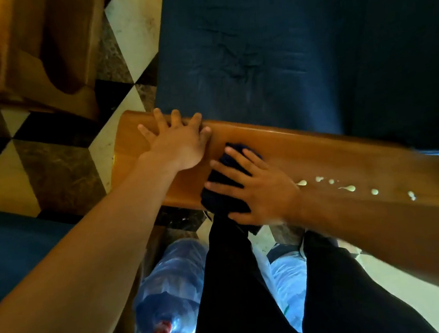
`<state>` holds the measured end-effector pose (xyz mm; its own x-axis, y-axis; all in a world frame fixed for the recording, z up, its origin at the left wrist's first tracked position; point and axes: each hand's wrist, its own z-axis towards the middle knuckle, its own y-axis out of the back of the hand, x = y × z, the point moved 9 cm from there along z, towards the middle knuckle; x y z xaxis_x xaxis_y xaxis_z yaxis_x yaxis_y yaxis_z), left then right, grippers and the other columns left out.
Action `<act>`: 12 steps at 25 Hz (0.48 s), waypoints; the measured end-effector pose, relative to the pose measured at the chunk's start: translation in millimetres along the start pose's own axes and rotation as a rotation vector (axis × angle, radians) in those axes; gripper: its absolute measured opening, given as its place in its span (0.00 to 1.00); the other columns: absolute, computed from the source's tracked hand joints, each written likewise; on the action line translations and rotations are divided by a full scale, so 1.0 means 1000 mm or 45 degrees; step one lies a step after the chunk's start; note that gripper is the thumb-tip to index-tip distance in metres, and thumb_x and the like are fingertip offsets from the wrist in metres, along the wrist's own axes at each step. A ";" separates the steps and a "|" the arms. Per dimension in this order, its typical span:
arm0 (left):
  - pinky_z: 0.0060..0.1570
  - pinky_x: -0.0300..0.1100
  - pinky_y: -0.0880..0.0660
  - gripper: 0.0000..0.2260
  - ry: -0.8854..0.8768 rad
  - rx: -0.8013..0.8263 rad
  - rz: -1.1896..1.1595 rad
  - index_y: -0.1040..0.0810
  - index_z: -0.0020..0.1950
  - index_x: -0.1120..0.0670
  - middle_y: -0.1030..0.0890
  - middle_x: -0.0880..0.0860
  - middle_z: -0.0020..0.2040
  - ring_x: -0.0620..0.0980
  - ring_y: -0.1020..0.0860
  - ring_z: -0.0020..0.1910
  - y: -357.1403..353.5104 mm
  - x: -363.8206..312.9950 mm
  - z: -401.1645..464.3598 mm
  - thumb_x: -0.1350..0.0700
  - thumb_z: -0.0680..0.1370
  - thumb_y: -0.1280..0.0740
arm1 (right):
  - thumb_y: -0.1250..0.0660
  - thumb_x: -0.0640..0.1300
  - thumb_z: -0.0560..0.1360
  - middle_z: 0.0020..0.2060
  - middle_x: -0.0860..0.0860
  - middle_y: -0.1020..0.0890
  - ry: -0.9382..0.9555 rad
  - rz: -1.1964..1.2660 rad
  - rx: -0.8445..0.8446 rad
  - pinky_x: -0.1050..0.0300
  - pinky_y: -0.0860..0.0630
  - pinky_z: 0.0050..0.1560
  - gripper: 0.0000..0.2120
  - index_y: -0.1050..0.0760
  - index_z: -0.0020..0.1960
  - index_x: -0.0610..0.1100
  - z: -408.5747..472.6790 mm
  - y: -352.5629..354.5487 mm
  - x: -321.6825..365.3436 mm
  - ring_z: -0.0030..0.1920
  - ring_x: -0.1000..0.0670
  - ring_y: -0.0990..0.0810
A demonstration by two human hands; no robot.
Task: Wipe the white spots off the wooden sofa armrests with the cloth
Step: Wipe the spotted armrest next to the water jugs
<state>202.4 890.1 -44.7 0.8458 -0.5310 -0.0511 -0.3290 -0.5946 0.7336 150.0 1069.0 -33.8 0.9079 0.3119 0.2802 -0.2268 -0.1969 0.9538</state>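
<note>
Armrest (319, 150) braced by flat, spread left hand (178, 146) | dark cloth (223, 190) pressed under splayed right hand (258, 189) | white spots (350, 187) at 3 o'clock: firm strokes advised that way.

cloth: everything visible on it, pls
The cloth is dark navy, soft fabric by its look, bunched into a wad, not spread flat. It lies on the wooden armrest, at its near edge, and part of it droops over that edge. The right hand rests on top with spread fingers and covers its right side. The left hand lies flat on the armrest beside it, apart from it. The white spots lie to the right of the cloth, beyond the right hand.
</note>
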 end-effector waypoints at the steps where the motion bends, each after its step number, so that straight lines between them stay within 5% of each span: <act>1: 0.70 0.77 0.62 0.27 0.002 0.007 -0.028 0.47 0.81 0.38 0.50 0.58 0.84 0.68 0.61 0.81 0.000 0.000 0.002 0.34 0.82 0.57 | 0.45 0.70 0.77 0.82 0.46 0.42 -0.067 -0.003 0.004 0.33 0.50 0.79 0.36 0.46 0.81 0.59 0.014 0.007 -0.024 0.81 0.34 0.50; 4: 0.71 0.78 0.59 0.27 0.055 -0.014 -0.068 0.41 0.80 0.38 0.45 0.57 0.83 0.65 0.55 0.82 0.007 0.003 0.006 0.35 0.82 0.58 | 0.51 0.79 0.71 0.67 0.45 0.22 -0.676 0.250 0.184 0.39 0.23 0.59 0.38 0.33 0.73 0.60 0.051 0.020 -0.117 0.63 0.37 0.23; 6: 0.70 0.79 0.57 0.26 0.074 -0.036 -0.057 0.38 0.79 0.39 0.42 0.57 0.82 0.65 0.51 0.81 0.010 -0.001 0.006 0.36 0.82 0.57 | 0.50 0.79 0.71 0.40 0.49 0.16 -0.948 0.523 0.283 0.51 0.26 0.38 0.36 0.20 0.46 0.51 0.052 0.014 -0.150 0.41 0.46 0.18; 8: 0.70 0.80 0.56 0.26 0.029 -0.033 -0.023 0.37 0.78 0.39 0.39 0.57 0.81 0.65 0.47 0.80 0.011 -0.016 0.006 0.36 0.82 0.56 | 0.43 0.70 0.75 0.25 0.49 0.20 -1.138 0.709 0.314 0.55 0.31 0.31 0.32 0.25 0.27 0.46 0.033 0.012 -0.177 0.29 0.49 0.20; 10: 0.69 0.80 0.53 0.25 -0.085 -0.016 0.064 0.36 0.77 0.39 0.33 0.58 0.78 0.65 0.40 0.78 0.009 -0.040 0.006 0.36 0.82 0.55 | 0.37 0.60 0.70 0.19 0.48 0.23 -1.322 0.821 0.425 0.60 0.33 0.27 0.26 0.29 0.19 0.45 -0.009 0.008 -0.194 0.21 0.48 0.23; 12: 0.69 0.79 0.50 0.24 -0.195 -0.010 0.123 0.33 0.75 0.42 0.28 0.58 0.74 0.64 0.33 0.74 0.009 -0.066 0.006 0.38 0.83 0.54 | 0.36 0.57 0.69 0.29 0.45 0.17 -1.469 0.702 0.453 0.57 0.30 0.33 0.18 0.22 0.28 0.47 -0.050 0.016 -0.200 0.30 0.44 0.20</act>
<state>141.7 916.6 -38.8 0.7365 -0.6715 -0.0822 -0.4017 -0.5318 0.7455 -52.8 1049.6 -68.7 0.5447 -0.8148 0.1985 -0.7159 -0.3285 0.6161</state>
